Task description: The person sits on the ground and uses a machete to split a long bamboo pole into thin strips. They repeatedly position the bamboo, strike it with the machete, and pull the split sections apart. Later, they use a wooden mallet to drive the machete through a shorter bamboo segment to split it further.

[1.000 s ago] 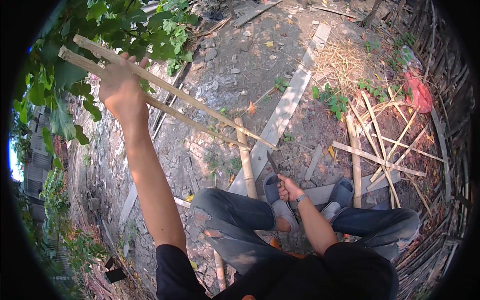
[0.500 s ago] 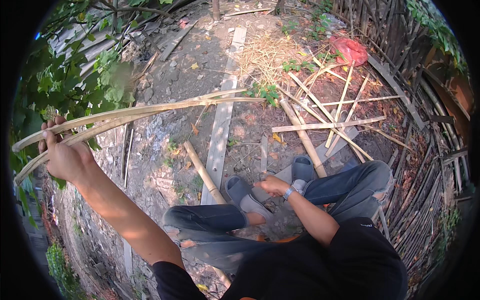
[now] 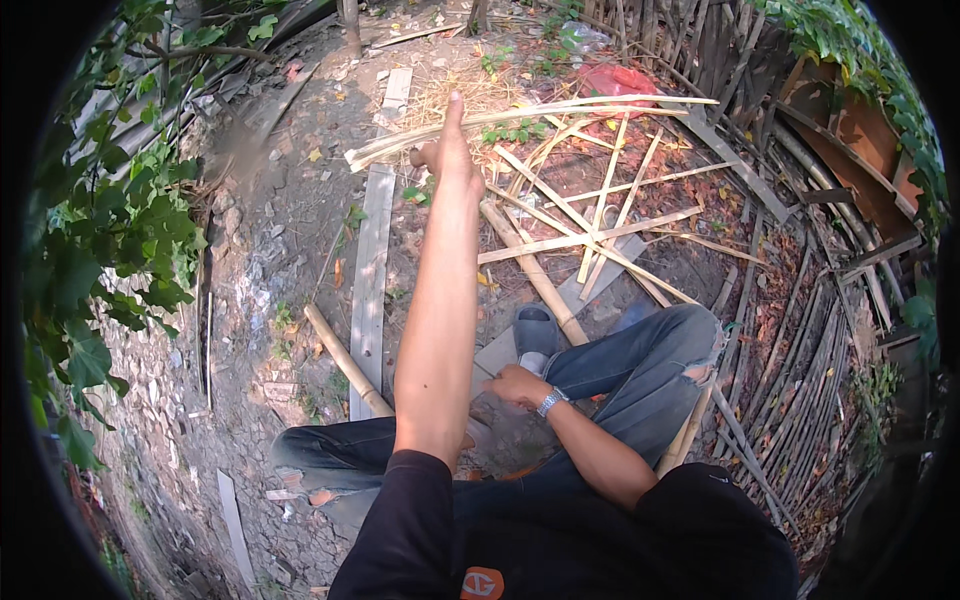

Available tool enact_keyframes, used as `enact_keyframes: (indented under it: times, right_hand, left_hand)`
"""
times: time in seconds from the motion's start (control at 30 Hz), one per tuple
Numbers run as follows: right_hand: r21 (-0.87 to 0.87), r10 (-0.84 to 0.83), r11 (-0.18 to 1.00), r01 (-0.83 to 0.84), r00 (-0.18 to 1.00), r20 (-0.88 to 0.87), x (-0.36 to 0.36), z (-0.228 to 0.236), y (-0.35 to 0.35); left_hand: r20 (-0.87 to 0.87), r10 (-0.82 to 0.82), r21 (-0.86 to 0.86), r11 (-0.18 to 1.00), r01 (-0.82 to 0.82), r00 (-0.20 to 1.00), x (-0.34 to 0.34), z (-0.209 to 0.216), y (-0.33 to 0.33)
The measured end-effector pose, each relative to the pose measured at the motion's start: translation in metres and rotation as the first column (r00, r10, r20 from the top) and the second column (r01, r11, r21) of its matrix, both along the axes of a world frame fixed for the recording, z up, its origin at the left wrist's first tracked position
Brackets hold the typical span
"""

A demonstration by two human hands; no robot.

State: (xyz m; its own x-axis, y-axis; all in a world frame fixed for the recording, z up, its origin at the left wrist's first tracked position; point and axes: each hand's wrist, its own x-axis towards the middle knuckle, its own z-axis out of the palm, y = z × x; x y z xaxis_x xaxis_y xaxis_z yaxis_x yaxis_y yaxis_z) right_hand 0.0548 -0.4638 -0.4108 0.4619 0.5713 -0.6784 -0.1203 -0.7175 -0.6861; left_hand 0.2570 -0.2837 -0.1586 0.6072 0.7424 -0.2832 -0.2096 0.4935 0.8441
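My left arm stretches far forward, and my left hand (image 3: 450,155) is round a pair of long, pale bamboo strips (image 3: 590,105), thumb pointing up across them and fingers curled on the other side. The strips reach sideways from the hand to the right, above other split bamboo strips (image 3: 590,237) that lie crossed on the ground. My right hand (image 3: 518,386), with a watch at the wrist, is closed low between my legs by a grey slipper (image 3: 535,334). What it grips, if anything, is too small to make out.
Bamboo poles (image 3: 345,360) and a long grey plank (image 3: 374,270) lie before me. Beyond are pale shavings (image 3: 440,100) and a red plastic bag (image 3: 615,85). Leafy branches (image 3: 80,290) hang at the left; a stick fence (image 3: 680,40) and stacked sticks (image 3: 800,390) stand right.
My left hand has swung from the far left to the front middle, carrying the bamboo strips over the crossed ones. The view has shifted; my right hand stays low between my legs.
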Motion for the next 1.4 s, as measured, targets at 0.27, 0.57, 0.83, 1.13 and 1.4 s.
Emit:
enact_keyframes:
  times: [0.27, 0.57, 0.83, 1.13, 1.4]
  right_hand:
    - [-0.119, -0.166, 0.967, 0.226, 0.91, 0.38, 0.037, -0.039, 0.012]
    - [0.063, -0.281, 0.953, 0.296, 0.791, 0.544, 0.154, -0.055, 0.039]
    - [0.48, -0.737, 0.659, 0.579, 0.624, 0.259, 0.2, 0.072, 0.035]
    - [0.622, -0.52, 0.51, 0.594, 0.789, -0.327, 0.07, 0.234, -0.076]
    - [0.796, -0.639, 0.444, 0.41, 0.769, -0.04, -0.027, 0.294, -0.164]
  left_hand:
    - [-0.162, -0.179, 0.355, 0.907, 0.227, 0.97, -0.217, -0.147, 0.001]
    - [-0.181, 0.49, 0.573, 0.757, -0.314, 0.853, -0.509, -0.093, 0.042]
    - [-0.14, 0.848, 0.55, 0.496, -0.672, 0.512, -0.632, -0.157, 0.12]
    - [-0.738, -0.192, -0.115, 0.98, 0.16, 0.647, -0.543, -0.403, 0.032]
    - [-0.958, -0.067, 0.059, 0.905, 0.421, 0.28, -0.518, -0.455, -0.002]
